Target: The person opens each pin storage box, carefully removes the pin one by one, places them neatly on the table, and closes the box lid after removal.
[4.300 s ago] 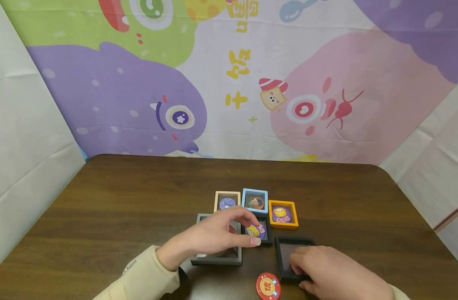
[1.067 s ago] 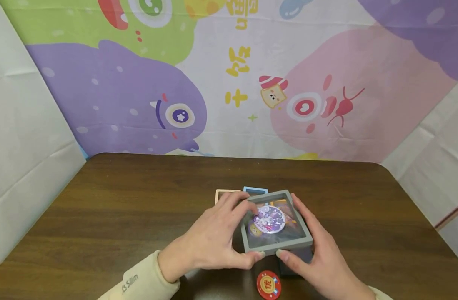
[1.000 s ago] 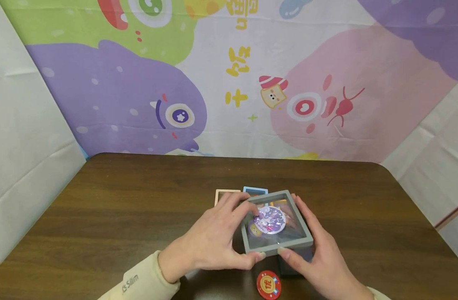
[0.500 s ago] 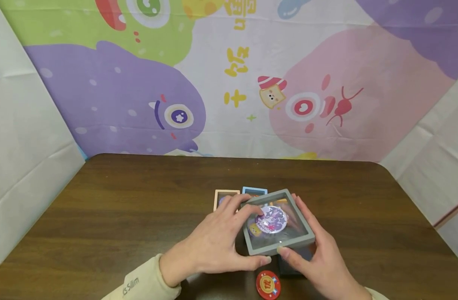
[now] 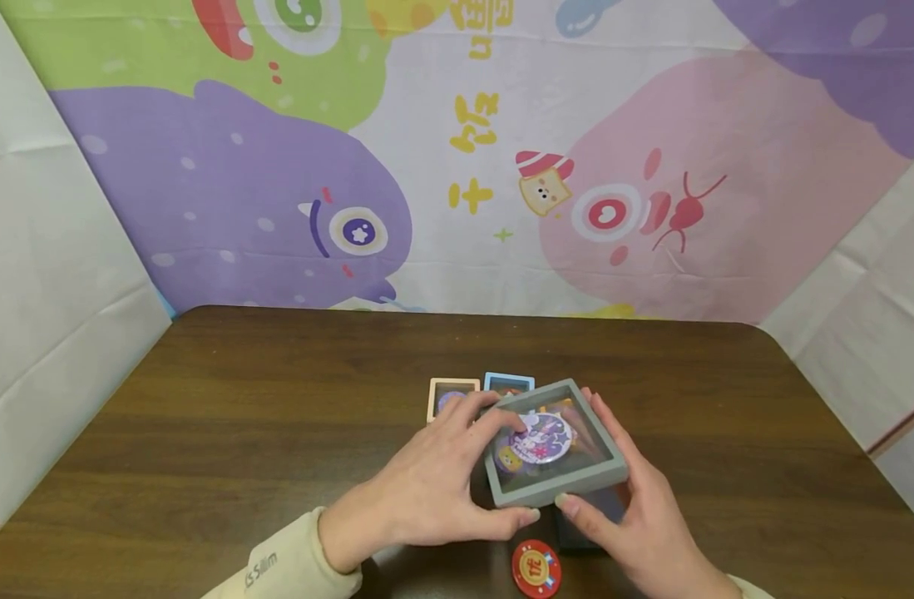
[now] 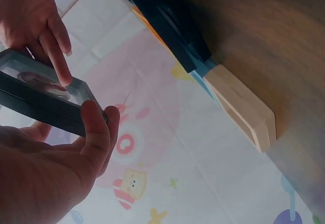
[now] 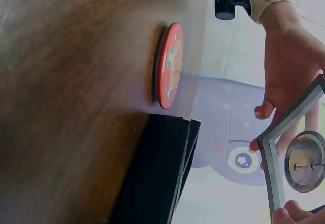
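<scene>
A grey display frame [image 5: 561,487] with clear film is held up tilted between both hands. A round purple-and-white pin badge [image 5: 542,438] sits in its film; the right wrist view shows its metal pin back [image 7: 305,163]. My left hand [image 5: 427,478] grips the left side, index fingertip on the film beside the badge, thumb along the near edge. On the right, my right hand [image 5: 647,503] holds the frame by its side and near corner, thumb at the near edge. Below it lies a black frame [image 5: 580,537], mostly hidden. The red badge [image 5: 536,569] lies on the table close by.
Beyond the hands stand a cream frame [image 5: 453,385] and a light blue frame [image 5: 510,379], partly covered. A small yellow badge [image 5: 509,459] shows through the grey frame's film. The brown table [image 5: 277,399] ends at a printed backdrop [image 5: 457,266].
The grey frame, earlier on the table at left, is now raised in both hands. The right hand has left the black frame. In the last second, only a slight tilt and finger shift show.
</scene>
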`<state>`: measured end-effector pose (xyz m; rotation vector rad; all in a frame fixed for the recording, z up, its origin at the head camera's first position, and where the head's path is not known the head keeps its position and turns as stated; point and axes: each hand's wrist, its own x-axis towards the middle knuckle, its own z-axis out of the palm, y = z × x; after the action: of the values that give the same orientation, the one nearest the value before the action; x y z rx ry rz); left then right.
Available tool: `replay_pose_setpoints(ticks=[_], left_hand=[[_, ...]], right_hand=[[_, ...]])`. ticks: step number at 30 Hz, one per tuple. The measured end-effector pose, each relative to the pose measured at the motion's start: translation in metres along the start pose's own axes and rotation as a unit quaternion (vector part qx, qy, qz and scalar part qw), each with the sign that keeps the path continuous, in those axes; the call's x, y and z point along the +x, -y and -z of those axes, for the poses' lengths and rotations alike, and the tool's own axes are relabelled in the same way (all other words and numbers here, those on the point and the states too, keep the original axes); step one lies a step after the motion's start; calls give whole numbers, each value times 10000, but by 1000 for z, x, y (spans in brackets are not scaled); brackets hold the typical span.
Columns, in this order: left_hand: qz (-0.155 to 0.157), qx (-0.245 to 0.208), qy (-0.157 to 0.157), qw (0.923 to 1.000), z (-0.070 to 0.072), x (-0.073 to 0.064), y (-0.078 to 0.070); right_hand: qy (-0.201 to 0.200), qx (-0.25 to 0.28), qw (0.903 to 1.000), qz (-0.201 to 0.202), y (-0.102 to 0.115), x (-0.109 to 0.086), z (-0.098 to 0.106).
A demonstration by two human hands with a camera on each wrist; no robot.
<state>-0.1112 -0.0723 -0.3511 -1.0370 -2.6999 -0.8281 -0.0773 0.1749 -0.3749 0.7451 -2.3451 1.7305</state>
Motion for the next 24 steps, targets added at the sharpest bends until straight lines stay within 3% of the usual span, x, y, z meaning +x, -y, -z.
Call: replay_pose_setpoints(ticks=[9,12,15,19,20,24], left_hand=[[21,-207,-57,9998,5,1,1],[207,-628,3,9978,7,2,5],[566,-1215,215,9907,8,3,8],[1114,-2291,481,9658,7,5,13],[1244,-2606,507,9561,7,6,14],[1663,-3869,562,9053,5,9,19]], right_hand=[[-7,-174,9998,-41,-1,0,0],[26,-177,9995,-261,0,0,-2],[116,-175,9982,-565,0,0,-3],[207,-549,9953,-774,-4,1,-4],[235,-730,9941,-765,-5,1,-5],[382,-1723,9829,-523,-9,0,-7]])
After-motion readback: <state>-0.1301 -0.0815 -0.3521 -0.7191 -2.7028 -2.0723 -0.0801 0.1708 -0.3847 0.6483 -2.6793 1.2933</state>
